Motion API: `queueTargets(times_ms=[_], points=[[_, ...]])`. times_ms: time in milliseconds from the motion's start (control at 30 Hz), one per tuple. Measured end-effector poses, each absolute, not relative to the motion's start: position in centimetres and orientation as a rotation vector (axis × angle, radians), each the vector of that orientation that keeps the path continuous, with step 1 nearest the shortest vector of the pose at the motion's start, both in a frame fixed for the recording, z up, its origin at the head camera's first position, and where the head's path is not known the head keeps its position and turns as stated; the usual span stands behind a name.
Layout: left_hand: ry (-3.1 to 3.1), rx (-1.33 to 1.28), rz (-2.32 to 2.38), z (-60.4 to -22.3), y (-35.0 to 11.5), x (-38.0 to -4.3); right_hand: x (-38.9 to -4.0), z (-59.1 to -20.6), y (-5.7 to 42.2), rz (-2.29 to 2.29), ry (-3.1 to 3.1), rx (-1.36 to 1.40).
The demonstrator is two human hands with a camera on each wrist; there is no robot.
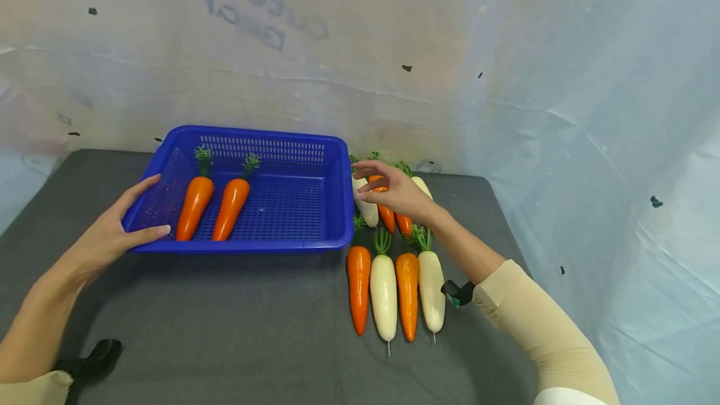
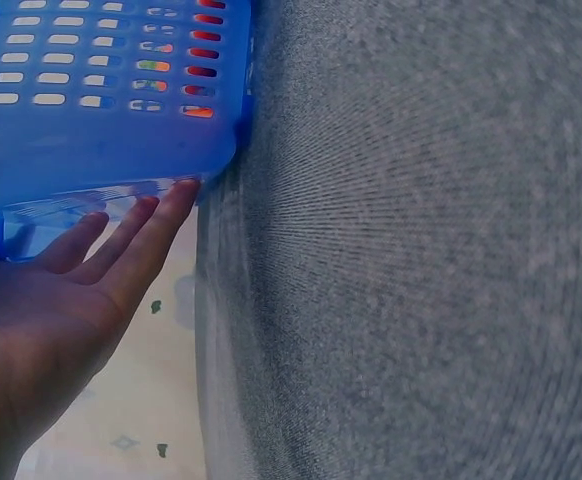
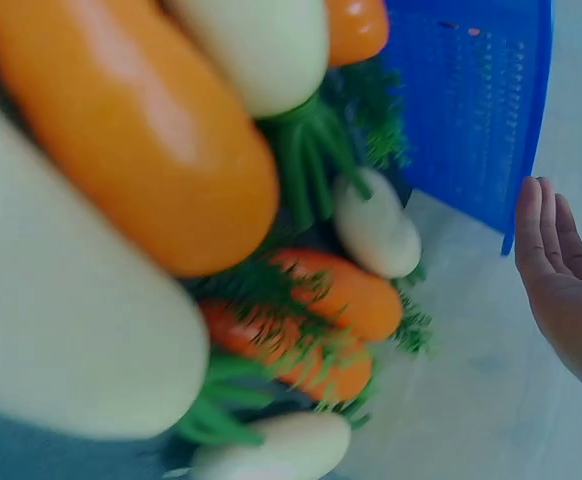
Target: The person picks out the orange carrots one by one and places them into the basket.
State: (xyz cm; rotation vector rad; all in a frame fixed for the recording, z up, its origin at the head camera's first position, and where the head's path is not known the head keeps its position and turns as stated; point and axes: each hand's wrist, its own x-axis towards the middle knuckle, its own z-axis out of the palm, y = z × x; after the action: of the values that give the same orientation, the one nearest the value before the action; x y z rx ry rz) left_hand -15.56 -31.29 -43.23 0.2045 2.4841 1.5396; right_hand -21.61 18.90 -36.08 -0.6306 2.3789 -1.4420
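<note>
Curtained-off workstation, apparently improvised; the type of building around it cannot be determined. A pale, creased sheet [image 1: 619, 111], with small dark marks and faint reversed lettering [image 1: 247, 14], hangs behind the table [image 1: 225, 305] and along its right side. The tabletop is grey and woven-looking. Black wrist mounts [image 1: 104, 354] suggest a recording set-up.

Right hand [image 3: 576, 305] at right edge, fingers pointing up, blue basket [image 3: 461, 120] upper right, orange carrots [image 3: 171, 140] and white radishes [image 3: 71, 300] across left and centre
</note>
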Motion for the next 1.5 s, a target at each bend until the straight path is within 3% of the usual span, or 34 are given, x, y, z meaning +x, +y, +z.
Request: queueTargets(times_ms=[800,1233,1500], points=[[2.483,0.196,1.556,-43.0,-31.0,-15.5,-21.5,-40.1,25.6,-1.533,2.493,-0.473],[2.476,0.192,1.553,-43.1,-31.1,-15.5,-21.8,-43.1,26.9,-1.534,2.581,-0.303],[2.48,0.185,1.554,-43.2,-31.0,-15.4,-21.7,-42.4,26.1,-1.462,2.549,-0.254]])
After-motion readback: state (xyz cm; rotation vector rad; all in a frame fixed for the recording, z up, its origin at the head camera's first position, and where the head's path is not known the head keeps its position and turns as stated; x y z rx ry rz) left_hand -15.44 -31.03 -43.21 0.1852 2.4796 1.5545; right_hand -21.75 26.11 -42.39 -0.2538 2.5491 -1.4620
